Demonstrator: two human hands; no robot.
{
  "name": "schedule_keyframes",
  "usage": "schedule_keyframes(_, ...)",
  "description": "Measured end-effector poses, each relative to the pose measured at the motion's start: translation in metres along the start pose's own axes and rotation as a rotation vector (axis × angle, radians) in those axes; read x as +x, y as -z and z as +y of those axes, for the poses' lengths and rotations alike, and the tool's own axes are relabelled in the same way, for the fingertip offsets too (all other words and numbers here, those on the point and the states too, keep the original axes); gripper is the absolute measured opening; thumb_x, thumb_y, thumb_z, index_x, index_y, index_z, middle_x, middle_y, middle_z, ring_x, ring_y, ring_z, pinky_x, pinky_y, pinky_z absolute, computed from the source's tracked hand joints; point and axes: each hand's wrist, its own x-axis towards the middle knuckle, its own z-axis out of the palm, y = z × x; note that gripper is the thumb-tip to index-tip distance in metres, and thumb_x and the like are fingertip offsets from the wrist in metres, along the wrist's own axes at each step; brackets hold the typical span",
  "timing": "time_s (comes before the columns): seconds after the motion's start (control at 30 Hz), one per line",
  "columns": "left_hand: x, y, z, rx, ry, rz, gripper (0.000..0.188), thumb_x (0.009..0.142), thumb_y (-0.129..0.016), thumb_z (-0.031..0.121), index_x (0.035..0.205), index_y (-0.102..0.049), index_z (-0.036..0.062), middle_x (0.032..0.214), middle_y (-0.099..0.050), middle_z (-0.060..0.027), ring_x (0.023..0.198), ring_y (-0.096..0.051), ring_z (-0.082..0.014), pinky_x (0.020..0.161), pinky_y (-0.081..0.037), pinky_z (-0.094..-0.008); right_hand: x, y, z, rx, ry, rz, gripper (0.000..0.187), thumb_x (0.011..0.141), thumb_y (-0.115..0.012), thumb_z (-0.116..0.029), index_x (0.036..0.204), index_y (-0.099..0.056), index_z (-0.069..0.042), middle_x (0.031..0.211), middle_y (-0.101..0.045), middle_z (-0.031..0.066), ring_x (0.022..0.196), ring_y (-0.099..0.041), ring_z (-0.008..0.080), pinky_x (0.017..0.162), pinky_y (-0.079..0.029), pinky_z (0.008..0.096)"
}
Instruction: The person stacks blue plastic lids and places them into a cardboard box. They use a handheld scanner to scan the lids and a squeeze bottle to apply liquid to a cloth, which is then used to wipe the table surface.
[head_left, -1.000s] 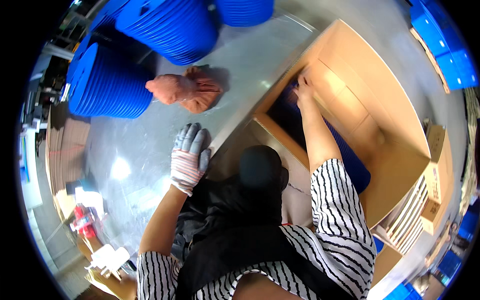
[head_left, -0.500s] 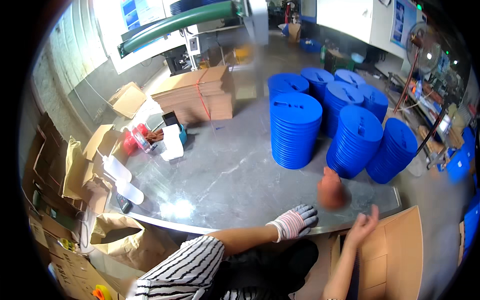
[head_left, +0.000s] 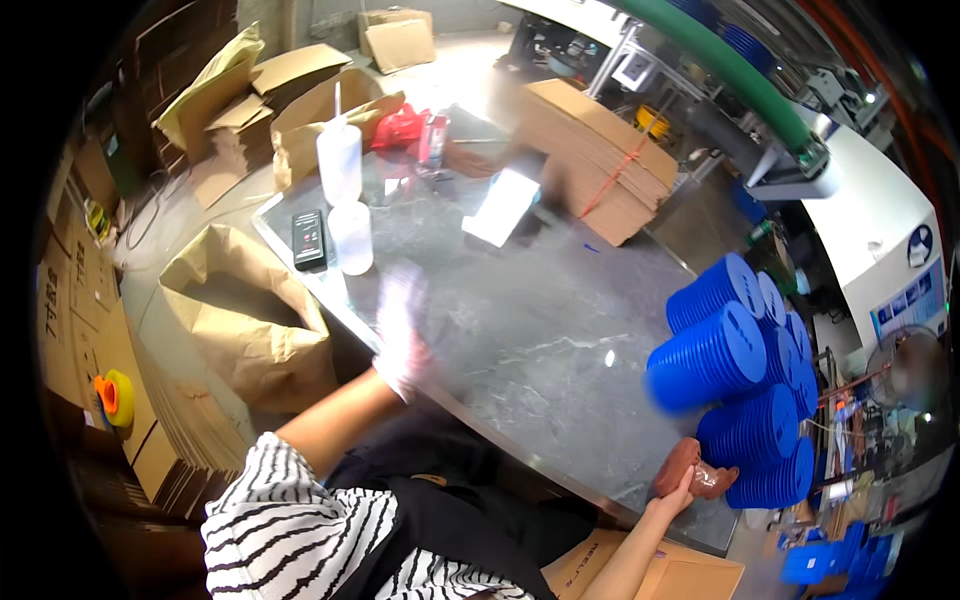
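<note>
My left hand [head_left: 402, 335], in a white glove with a striped cuff, is over the table's near left edge. It is smeared by motion, so its fingers are hard to read. Nearest to it are a white squeeze bottle [head_left: 351, 238] and a black handheld device [head_left: 308, 240]. At the near right corner my bare right hand [head_left: 682, 494] grips a crumpled, shiny reddish-brown wad [head_left: 712, 480], whose exact kind I cannot make out. Just beyond it stand several stacks of blue ridged discs [head_left: 748, 430].
On the dark table [head_left: 530, 350] lie a white sheet [head_left: 503, 205] and a strapped cardboard stack [head_left: 600, 150]. A taller spouted bottle [head_left: 340, 165] stands near a red bag [head_left: 400, 128]. Below the left edge is an open paper sack [head_left: 245, 330]; a cardboard box [head_left: 690, 578] is under the right corner.
The view has swung left. My left hand has gone from the table's front edge toward the bottles. My right hand, apart from the reddish-brown wad before, now grips it.
</note>
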Motion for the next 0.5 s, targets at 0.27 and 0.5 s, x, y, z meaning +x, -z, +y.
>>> schedule_keyframes(0.27,0.035,0.03,-0.175,-0.377,0.486,0.317,0.123,0.066,-0.088,0.019,0.156,-0.003,0.0137,0.146,-0.037,-0.0176,0.13,-0.044,-0.0302,0.108,-0.038,-0.0376,-0.119,-0.155,0.023,0.522,-0.432,-0.431,0.05,0.103,-0.039,-0.035,0.144,-0.041,-0.008,0.146,-0.046,0.0077,0.132,-0.046,0.0267,0.111,-0.038,0.0409)
schedule_keyframes(0.5,0.038,0.028,-0.137,-0.382,0.433,0.006,0.108,0.065,-0.085,0.01,0.15,-0.018,0.0128,0.136,-0.046,-0.0155,0.122,-0.05,-0.0288,0.102,-0.045,-0.0395,-0.176,-0.239,0.013,0.636,-0.591,-0.537,0.041,0.102,-0.045,-0.033,0.139,-0.045,-0.015,0.141,-0.049,0.0,0.133,-0.044,0.0208,0.111,-0.037,0.0412)
